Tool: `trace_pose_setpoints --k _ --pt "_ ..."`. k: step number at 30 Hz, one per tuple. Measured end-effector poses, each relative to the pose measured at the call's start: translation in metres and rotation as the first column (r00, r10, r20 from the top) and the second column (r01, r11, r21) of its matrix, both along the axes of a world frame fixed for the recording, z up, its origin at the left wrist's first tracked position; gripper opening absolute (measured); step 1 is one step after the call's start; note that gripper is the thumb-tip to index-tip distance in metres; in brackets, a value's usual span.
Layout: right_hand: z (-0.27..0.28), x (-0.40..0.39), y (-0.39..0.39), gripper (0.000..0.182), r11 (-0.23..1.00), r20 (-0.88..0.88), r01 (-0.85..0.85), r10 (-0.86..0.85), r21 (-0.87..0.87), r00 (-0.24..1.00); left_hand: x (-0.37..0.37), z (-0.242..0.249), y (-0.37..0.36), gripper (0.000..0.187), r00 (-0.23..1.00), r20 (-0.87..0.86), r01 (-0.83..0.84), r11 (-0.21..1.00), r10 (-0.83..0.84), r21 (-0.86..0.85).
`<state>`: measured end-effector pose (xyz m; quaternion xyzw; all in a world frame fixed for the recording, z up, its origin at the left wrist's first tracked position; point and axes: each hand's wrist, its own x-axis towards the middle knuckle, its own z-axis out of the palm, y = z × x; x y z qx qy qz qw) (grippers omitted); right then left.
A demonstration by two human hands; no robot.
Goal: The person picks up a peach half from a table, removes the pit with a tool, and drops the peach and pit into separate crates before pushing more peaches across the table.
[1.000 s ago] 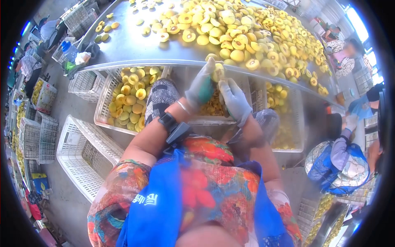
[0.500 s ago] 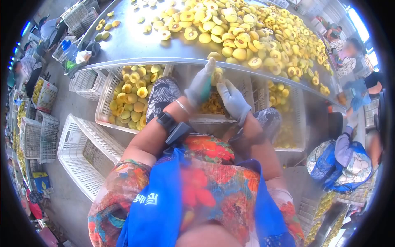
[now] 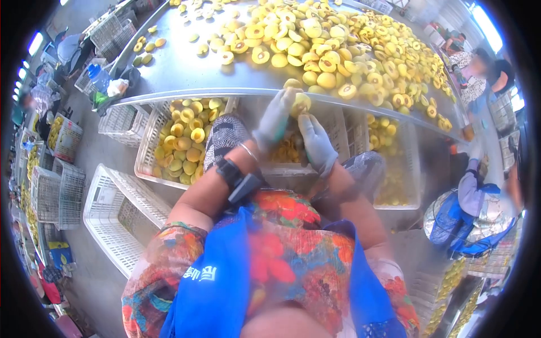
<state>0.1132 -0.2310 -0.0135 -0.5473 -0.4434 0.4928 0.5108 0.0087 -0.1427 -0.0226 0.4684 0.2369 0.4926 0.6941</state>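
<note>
My left hand (image 3: 275,119), in a pale glove with a green palm, is closed around a yellow apricot half (image 3: 301,105) just below the table edge. Another fruit piece (image 3: 292,83) shows at its fingertips. My right hand (image 3: 317,142), gloved too, has its fingers together against the lower side of the same half; whether they also hold a small tool is hidden. Beneath both hands stands a crate with darker fruit pieces (image 3: 283,151). Ahead, a heap of halved apricots (image 3: 332,50), some with brown centres, lies on the metal table (image 3: 169,79).
Left of my knees is a white crate of apricot halves (image 3: 183,141); another fruit-filled crate (image 3: 414,180) stands right. A tilted white crate (image 3: 112,219) rests on the floor. Co-workers sit right, one with a lilac sleeve (image 3: 470,188). A blue-capped bottle (image 3: 98,76) stands at the table's left corner.
The apricot half between my hands has turned and shows more of its round face. My hands stay close together, shifted only slightly. The view has moved a little.
</note>
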Motion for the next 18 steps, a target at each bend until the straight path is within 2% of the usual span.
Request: trace_pose_setpoints --k 2,3,5,6,9,12,15,17,18 --pt "-0.007 -0.002 0.005 0.035 1.000 -0.043 -0.018 0.017 -0.007 0.999 0.011 -0.031 0.004 0.045 0.979 -0.061 -0.179 0.966 0.194 0.185" --pt "-0.004 -0.006 0.005 0.035 0.999 -0.079 -0.027 0.024 -0.034 0.997 0.012 -0.027 0.004 0.045 0.980 -0.023 -0.194 0.974 0.197 0.114" --pt "0.010 -0.012 -0.001 0.036 0.981 -0.211 -0.061 0.020 -0.186 0.977 0.016 -0.021 0.003 0.047 0.984 0.083 -0.157 0.987 0.158 -0.014" --pt "0.013 -0.011 -0.003 0.036 0.975 -0.250 -0.105 0.054 -0.194 0.967 0.015 -0.016 0.002 0.048 0.980 0.137 -0.136 0.988 0.146 -0.077" --pt "0.013 -0.003 -0.005 0.035 0.951 -0.368 -0.223 0.133 -0.215 0.920 0.001 -0.015 0.012 0.056 0.982 0.177 0.100 0.982 -0.071 -0.160" --pt "-0.011 0.005 -0.003 0.032 0.936 -0.437 -0.272 0.153 -0.223 0.886 -0.005 -0.006 0.011 0.064 0.981 0.030 0.190 0.936 -0.190 -0.296" --pt "-0.024 0.004 -0.002 0.030 0.954 -0.437 -0.231 0.128 -0.191 0.890 -0.008 0.000 0.008 0.066 0.959 -0.223 0.172 0.984 -0.177 -0.041" --pt "-0.023 -0.002 -0.007 0.029 0.958 -0.454 -0.189 0.073 -0.216 0.888 -0.011 0.006 0.004 0.069 0.943 -0.265 0.207 0.978 -0.203 -0.011" --pt "-0.026 0.001 -0.007 0.030 0.941 -0.517 -0.253 0.104 -0.225 0.849 -0.012 0.010 0.003 0.070 0.935 -0.284 0.223 0.975 -0.213 0.005"
